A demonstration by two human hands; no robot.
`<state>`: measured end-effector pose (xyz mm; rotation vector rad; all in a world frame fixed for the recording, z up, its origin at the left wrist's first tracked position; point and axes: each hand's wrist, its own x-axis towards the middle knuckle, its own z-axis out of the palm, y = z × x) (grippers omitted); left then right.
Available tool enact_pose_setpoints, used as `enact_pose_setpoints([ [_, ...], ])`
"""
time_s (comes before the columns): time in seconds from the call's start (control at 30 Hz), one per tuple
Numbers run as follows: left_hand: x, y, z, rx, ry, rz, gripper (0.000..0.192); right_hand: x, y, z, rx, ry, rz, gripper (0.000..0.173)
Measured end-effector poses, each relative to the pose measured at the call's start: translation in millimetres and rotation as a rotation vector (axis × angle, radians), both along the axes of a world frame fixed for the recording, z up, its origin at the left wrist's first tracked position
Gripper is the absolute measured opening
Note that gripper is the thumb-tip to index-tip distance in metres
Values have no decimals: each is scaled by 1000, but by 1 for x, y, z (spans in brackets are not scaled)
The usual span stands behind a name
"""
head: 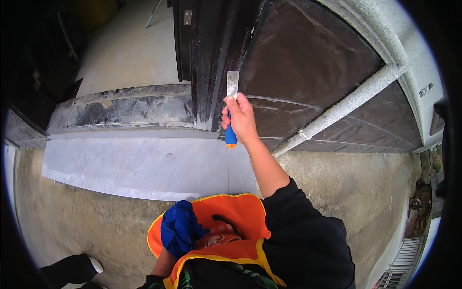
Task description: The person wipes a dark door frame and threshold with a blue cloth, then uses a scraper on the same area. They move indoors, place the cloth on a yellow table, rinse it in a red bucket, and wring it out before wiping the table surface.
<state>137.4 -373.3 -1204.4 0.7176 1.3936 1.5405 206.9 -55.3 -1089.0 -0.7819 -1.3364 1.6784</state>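
A putty knife with a blue and orange handle (231, 135) is gripped in my right hand (240, 117). Its flat metal blade (232, 81) points up in front of the dark door frame (211, 65); whether the blade touches the frame I cannot tell. The frame's lower part carries whitish marks. A bunched blue cloth (177, 225) covers my left hand (172, 249), which rests close to my orange apron (231, 209) with yellow trim. The fingers under the cloth are hidden.
Left of the frame runs a stained raised threshold (126, 112), with a grey stone slab (144, 162) before it. Dark wall tiles (306, 54) and a rough white pipe (346, 106) stand at right. Another person's leg and shoe (77, 267) show at lower left.
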Motion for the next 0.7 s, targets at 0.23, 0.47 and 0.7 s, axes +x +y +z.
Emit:
enact_pose_setpoints([
  [0.23,-1,2,-2,-13,-13,-2,14,-5,-5,12,-142,-76,-37,18],
  [0.47,-2,1,-4,-12,-13,1,15,-8,-6,15,-50,61,-22,17],
  [0.7,-1,-1,-7,-28,-32,5,17,-4,-5,22,30,157,15,17],
])
